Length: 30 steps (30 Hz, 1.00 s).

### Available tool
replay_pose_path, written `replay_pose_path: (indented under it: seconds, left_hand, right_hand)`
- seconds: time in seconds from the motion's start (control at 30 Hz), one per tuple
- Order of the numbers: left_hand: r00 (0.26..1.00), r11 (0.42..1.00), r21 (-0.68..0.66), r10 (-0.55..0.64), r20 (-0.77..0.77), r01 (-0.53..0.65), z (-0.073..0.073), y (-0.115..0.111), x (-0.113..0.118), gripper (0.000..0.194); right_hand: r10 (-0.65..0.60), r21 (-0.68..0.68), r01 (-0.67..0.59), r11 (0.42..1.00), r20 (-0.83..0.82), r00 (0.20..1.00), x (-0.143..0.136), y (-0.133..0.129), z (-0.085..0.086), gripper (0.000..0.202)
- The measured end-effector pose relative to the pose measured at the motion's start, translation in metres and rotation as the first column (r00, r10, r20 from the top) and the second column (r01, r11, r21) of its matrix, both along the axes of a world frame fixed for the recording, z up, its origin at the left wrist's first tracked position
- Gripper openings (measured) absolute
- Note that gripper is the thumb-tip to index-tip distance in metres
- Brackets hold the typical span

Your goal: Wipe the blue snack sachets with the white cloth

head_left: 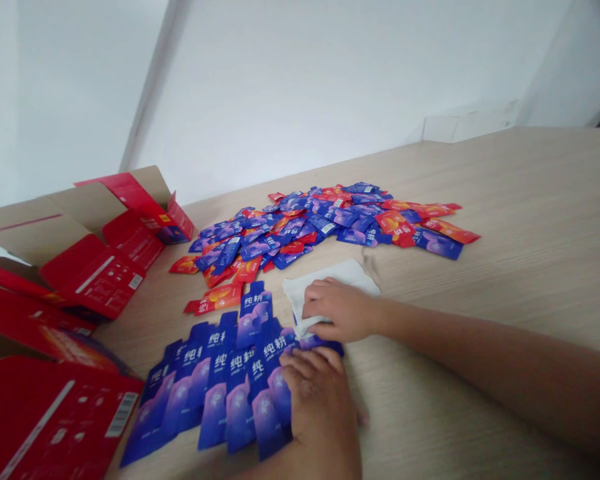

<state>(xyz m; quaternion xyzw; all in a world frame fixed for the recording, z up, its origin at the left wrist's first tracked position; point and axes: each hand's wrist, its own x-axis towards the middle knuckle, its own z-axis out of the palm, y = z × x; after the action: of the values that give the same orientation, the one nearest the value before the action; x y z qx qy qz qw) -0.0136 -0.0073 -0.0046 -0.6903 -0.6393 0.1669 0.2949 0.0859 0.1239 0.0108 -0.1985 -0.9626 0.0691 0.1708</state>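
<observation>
Near the table's front lie several overlapping blue-purple sachets. My left hand rests at their right end, fingers bent over a sachet whose far part shows beyond the fingertips. Just beyond it, my right hand has its fingers curled on a white cloth, pressing it down beside and partly over a blue sachet. Behind both hands spreads a heap of mixed blue and red-orange sachets. One red-orange sachet lies between the heap and the front row.
Open red cardboard boxes stand along the left, with another large red box at the front left. The wooden table meets a pale wall at the back. A low white box stands at the back right.
</observation>
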Motion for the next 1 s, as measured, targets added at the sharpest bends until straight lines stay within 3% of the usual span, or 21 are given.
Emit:
replay_pose_path:
  seconds: [0.13, 0.3, 0.43, 0.5, 0.73, 0.93, 1.0]
  left_hand:
    - [0.999, 0.999, -0.045, -0.013, 0.039, 0.015, 0.001, 0.0, 0.003, 0.075]
    - [0.998, 0.998, -0.016, 0.063, 0.014, -0.063, -0.002, -0.001, 0.004, 0.076]
    - [1.0, 1.0, -0.008, 0.006, 0.03, -0.006, -0.003, 0.0, 0.004, 0.073]
    - [0.998, 0.999, -0.002, 0.05, 0.046, -0.05, -0.002, 0.0, 0.006, 0.077]
    - [0.992, 0.994, -0.042, 0.108, 0.065, -0.106, -0.002, 0.0, 0.01, 0.075]
    - [0.999, 1.0, -0.01, -0.029, 0.031, 0.03, 0.0, -0.001, 0.0, 0.065]
    - [0.999, 0.999, -0.019, -0.032, 0.017, 0.032, 0.001, -0.001, -0.001, 0.063]
  right_hand:
    - [-0.027, -0.022, 0.027, 0.999, 0.001, 1.0, 0.0, 0.002, -0.001, 0.025]
    - [-0.029, -0.013, 0.029, 0.999, 0.015, 0.999, -0.001, 0.002, -0.001, 0.025]
    - [-0.164, 0.008, 0.164, 0.986, 0.04, 0.986, 0.0, 0.003, 0.001, 0.023]
    - [-0.217, 0.022, 0.216, 0.976, 0.05, 0.975, 0.001, 0.003, 0.003, 0.022]
    - [-0.049, 0.015, 0.048, 0.999, 0.057, 0.997, -0.002, -0.003, 0.002, 0.026]
    - [-0.295, 0.005, 0.295, 0.955, 0.062, 0.953, 0.0, 0.005, 0.003, 0.025]
    - [-0.317, 0.009, 0.317, 0.949, 0.056, 0.947, 0.002, 0.006, 0.003, 0.024]
